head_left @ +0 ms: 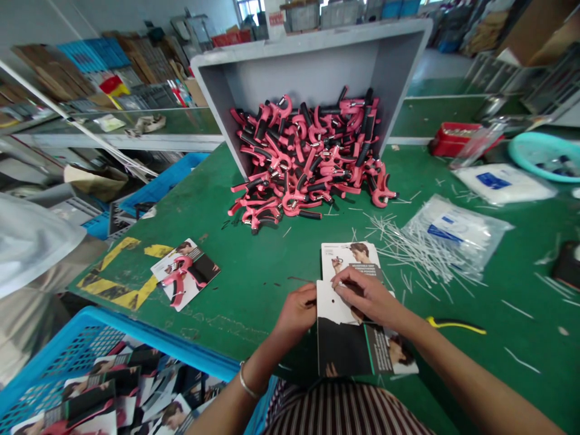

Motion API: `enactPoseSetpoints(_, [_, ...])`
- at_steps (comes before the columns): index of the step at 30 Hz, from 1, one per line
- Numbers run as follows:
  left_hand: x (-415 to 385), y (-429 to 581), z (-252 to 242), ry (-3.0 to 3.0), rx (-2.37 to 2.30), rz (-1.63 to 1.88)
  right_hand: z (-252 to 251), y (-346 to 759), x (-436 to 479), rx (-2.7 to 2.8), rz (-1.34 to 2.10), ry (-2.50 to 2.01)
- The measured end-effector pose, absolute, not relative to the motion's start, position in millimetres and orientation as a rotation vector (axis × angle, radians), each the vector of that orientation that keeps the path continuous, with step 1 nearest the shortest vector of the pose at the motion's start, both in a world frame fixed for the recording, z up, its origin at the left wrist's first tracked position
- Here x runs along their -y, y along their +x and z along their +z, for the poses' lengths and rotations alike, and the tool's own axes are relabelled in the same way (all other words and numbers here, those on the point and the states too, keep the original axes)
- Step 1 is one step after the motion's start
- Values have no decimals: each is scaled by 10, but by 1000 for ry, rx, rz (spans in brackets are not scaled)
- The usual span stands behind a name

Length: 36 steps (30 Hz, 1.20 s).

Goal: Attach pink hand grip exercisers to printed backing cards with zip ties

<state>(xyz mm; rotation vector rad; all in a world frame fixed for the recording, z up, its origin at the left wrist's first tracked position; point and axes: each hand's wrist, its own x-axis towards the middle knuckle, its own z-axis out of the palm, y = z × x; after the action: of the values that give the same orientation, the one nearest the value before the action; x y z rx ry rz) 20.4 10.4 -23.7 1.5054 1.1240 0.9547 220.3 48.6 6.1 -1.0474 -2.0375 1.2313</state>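
Note:
My left hand grips the left edge of a printed backing card, its fingertips partly hidden behind the card. My right hand is over the card's white upper part, with thumb and forefinger pinched near a small punched hole. Whatever it pinches is too small to make out. Under and beyond this card lie more printed cards. To the left on the table rests a card with a pink and black hand grip strengthener on it.
A tipped grey bin spills pink and black hand grips onto the green table. White cable ties, plastic bags and yellow-black pliers lie right. A blue crate of carded grips stands lower left. Someone's white sleeve shows left.

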Motion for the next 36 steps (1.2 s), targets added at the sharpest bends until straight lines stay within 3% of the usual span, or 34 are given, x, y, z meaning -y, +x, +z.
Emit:
enactPoseSetpoints(15, [-34, 201, -255, 1491, -1111, 916, 16, 2204, -436, 2065, 1221, -1063])
enactPoseSetpoints(24, [90, 181, -38, 808, -1008, 926, 136, 2250, -392, 2251, 1302, -862])
enactPoseSetpoints(36, [-40, 202, -52, 820, -1160, 960, 235, 2188, -229, 2518, 586, -804])
